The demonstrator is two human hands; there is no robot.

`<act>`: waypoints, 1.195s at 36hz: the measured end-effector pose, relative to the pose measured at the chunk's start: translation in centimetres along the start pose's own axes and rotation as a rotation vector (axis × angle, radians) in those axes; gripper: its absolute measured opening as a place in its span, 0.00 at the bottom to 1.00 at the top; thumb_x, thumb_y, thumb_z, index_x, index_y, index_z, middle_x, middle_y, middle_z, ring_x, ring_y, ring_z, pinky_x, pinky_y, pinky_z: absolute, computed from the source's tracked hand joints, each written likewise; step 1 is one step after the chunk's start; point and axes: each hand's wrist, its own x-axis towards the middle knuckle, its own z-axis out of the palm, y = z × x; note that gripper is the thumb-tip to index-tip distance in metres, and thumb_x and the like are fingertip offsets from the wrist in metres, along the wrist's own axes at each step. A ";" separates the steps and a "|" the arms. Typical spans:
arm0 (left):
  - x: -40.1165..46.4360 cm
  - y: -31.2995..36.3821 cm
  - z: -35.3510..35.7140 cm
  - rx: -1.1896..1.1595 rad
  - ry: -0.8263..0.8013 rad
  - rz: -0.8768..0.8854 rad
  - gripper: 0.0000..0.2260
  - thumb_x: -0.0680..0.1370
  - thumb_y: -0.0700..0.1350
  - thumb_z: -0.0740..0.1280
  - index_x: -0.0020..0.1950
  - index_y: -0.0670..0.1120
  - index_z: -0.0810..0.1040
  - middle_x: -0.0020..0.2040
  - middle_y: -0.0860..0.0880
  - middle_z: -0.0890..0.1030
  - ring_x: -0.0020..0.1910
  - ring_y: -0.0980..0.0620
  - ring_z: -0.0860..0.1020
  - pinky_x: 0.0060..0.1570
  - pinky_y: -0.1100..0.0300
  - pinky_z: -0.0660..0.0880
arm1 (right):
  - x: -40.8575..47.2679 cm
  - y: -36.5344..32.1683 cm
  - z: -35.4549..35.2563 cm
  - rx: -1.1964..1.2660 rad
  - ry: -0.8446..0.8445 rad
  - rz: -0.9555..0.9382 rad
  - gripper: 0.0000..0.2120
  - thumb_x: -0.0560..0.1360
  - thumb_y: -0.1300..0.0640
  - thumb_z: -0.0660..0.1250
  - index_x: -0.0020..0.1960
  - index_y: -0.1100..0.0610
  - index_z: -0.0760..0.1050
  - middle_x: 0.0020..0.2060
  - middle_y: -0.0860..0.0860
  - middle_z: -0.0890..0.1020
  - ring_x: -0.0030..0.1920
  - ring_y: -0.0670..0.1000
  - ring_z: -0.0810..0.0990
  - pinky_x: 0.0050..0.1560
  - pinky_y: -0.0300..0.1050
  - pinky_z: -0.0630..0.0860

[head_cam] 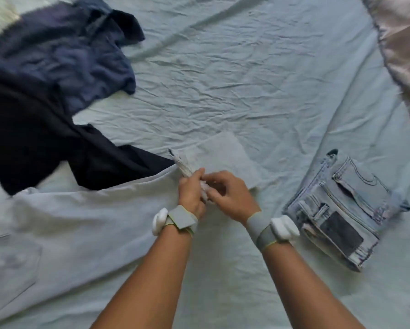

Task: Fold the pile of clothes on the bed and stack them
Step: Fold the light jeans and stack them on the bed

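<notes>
I see a bed [258, 67] under a wrinkled pale green sheet filling the head view. My left hand [190, 194] and right hand [231, 198] meet near the middle of it, both curled around a bunched strip of whitish cloth [205, 187]; the left grips it in its fist and the right pinches it with thumb and fingers. The strip runs up and left from the hands to a frayed end [179, 160]. Each wrist wears a grey strap with a white device, left band [175, 220] and right band [276, 230]. Just behind the hands lies a flat pale grey folded piece [225, 153]. A large light grey garment [80, 222] spreads from the hands toward the left edge. Overlapping its upper edge is a black garment [40, 138], and beyond that a crumpled navy garment [75, 58]. To the right of the hands, apart from them, sit folded light blue jeans [346, 210]. A pinkish satin cloth [405, 51] covers the far right corner.
</notes>
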 end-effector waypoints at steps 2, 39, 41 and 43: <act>-0.1 0.5 -3.3 -0.010 0.042 -0.034 0.11 0.78 0.37 0.65 0.59 0.37 0.77 0.53 0.36 0.81 0.49 0.38 0.81 0.51 0.46 0.78 | -0.7 -0.2 2.0 -0.081 0.176 0.000 0.18 0.72 0.51 0.61 0.59 0.55 0.78 0.51 0.53 0.77 0.50 0.50 0.78 0.54 0.47 0.75; -6.1 13.4 -55.2 1.122 0.666 0.501 0.40 0.71 0.42 0.70 0.79 0.42 0.54 0.79 0.40 0.53 0.78 0.40 0.53 0.75 0.46 0.51 | -3.0 -19.8 47.9 -0.884 -0.607 -0.187 0.32 0.80 0.39 0.52 0.76 0.38 0.37 0.76 0.46 0.34 0.75 0.51 0.31 0.73 0.67 0.39; -6.0 11.9 -53.1 1.275 0.517 0.534 0.39 0.72 0.43 0.69 0.79 0.44 0.54 0.79 0.41 0.49 0.78 0.41 0.49 0.74 0.46 0.42 | -3.0 -18.7 46.3 -0.893 -0.568 -0.168 0.32 0.80 0.39 0.51 0.76 0.40 0.37 0.76 0.45 0.34 0.74 0.48 0.29 0.73 0.66 0.39; -5.9 10.5 -51.3 1.350 0.357 0.556 0.36 0.74 0.44 0.68 0.79 0.46 0.56 0.80 0.42 0.46 0.79 0.41 0.46 0.74 0.46 0.37 | -2.5 -17.2 44.0 -0.912 -0.527 -0.144 0.33 0.79 0.37 0.50 0.76 0.41 0.35 0.75 0.44 0.32 0.73 0.48 0.28 0.72 0.65 0.37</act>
